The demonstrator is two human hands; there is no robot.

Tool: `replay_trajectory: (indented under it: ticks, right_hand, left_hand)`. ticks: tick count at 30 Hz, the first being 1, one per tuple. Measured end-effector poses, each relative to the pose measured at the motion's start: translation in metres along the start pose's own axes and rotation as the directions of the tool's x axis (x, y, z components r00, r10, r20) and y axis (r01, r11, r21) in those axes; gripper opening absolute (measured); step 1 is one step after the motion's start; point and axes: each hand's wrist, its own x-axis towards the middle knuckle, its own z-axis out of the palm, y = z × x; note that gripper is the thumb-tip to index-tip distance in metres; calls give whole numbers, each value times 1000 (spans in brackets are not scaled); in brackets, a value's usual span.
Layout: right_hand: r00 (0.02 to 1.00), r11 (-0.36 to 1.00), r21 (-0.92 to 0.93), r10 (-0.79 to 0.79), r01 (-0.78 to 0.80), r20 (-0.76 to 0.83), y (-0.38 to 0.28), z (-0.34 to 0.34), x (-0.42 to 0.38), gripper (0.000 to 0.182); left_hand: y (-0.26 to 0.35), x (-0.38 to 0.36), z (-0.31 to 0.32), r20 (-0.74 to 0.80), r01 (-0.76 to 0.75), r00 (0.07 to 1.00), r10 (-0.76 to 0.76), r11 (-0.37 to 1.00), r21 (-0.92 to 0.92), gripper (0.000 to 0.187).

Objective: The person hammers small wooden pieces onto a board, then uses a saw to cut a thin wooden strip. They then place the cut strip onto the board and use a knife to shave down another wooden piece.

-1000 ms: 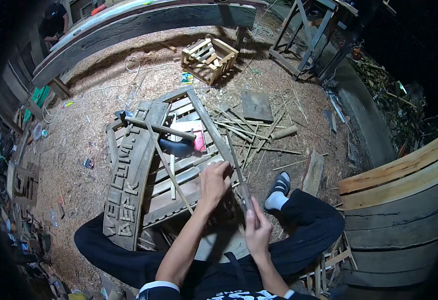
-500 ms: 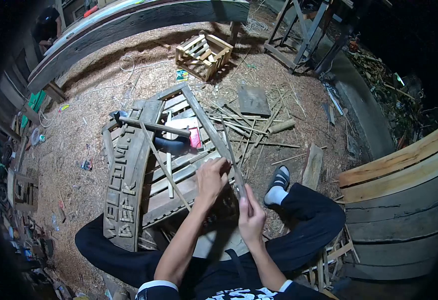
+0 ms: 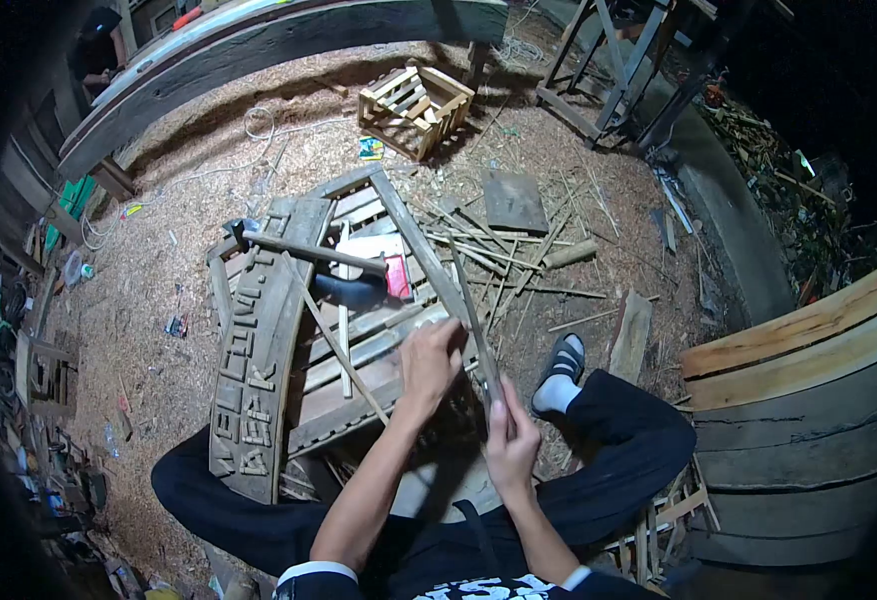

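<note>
My right hand (image 3: pixel 513 440) is closed around the lower end of a long, thin greyish strip (image 3: pixel 481 350), wooden by its look, which slants up and away. My left hand (image 3: pixel 431 365) is curled shut just left of the strip, over the edge of a slatted wooden pallet (image 3: pixel 414 235); what its fingers hold is hidden. A hammer (image 3: pixel 309 252) with a dark head lies across the pallet and a board (image 3: pixel 259 370) bearing raised letters made of stick pieces. A thin stick (image 3: pixel 331 340) leans diagonally there, and a red packet (image 3: pixel 398 277) lies near the hammer's handle end.
A slatted crate (image 3: pixel 417 112) stands ahead before a long bench (image 3: pixel 289 50). Loose sticks and a square board (image 3: pixel 515 202) lie right of the pallet. Curved planks (image 3: pixel 794 400) rise at the right. Another person (image 3: pixel 99 45) is at the far left. Wood shavings cover the ground.
Both hands have shifted slightly down and right in view, with the strip still in the right hand. The whole scene has moved a little the same way; the hammer and pallet otherwise look unchanged.
</note>
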Motion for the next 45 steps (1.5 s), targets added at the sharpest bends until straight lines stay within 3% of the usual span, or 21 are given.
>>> replay_trajectory:
  ticks: [7,9,10,15,17,19,21,27,29,30,33,35,37,38,39,43,45]
  right_hand:
    - [1000,999,-29,-15,14,-7,4,-10,-19,48]
    - [998,998,-21,65,-64,21,-5,-1,3,48]
    - [999,998,-48,-42,43,13,0,-1,0,48]
    - [999,998,-51,-40,39,-12,4,-13,-18,43]
    - [1000,1000,-2,0,0,-4,-1,0,6,42]
    - [998,995,-74,-62,63,9,6,-1,-4,43]
    - [1000,999,38,20,-20,-5,10,-12,-26,47]
    - [998,996,-53,-69,69,4,4,4,6,42]
    - [992,992,-47,-123,121,-39,12,-8,-18,41]
    - [998,998,-30,-56,57,24,5,-15,-25,46]
    - [999,1000,-6,22,-22,25,-2,0,-5,46]
    - [997,997,-53,-64,63,-30,9,5,-2,41]
    - [999,999,25,32,-31,-27,17,-7,-22,41]
    - [994,991,-80,-109,108,-18,19,-19,-33,42]
    - [996,996,-15,-84,84,4,13,-21,-36,42]
    - [999,998,-41,-40,40,4,2,5,10,44]
    - [991,990,-25,-137,136,-2,12,-2,-6,45]
  left_hand:
    - [-3,2,0,30,9,999,-10,1000,29,35]
    - [-7,4,3,-60,-54,997,55,998,18,28]
    - [-7,4,3,-89,-59,994,59,998,7,22]
    - [-6,3,5,-56,-65,996,66,998,17,16]
    - [-5,2,4,-67,-54,996,56,998,26,19]
    - [-5,4,-1,-59,-55,997,57,998,36,21]
    - [-4,3,1,-80,-70,994,71,997,17,23]
    - [-3,4,-2,-52,-34,998,36,999,41,25]
    - [-10,1,4,25,-7,1000,7,1000,26,37]
    - [-6,3,4,-53,-36,998,34,999,-38,24]
    - [-3,1,1,-54,-43,998,43,999,10,26]
    - [-5,1,2,-41,18,999,-18,1000,11,31]
    - [-6,2,1,-83,-59,995,61,998,21,33]
    - [-10,2,4,-53,-36,998,36,999,2,34]
    - [-8,5,3,-57,-36,998,35,999,-1,34]
    - [-1,-2,-4,74,17,997,-19,999,28,37]
    - [-1,0,-3,30,27,999,-27,1000,4,35]
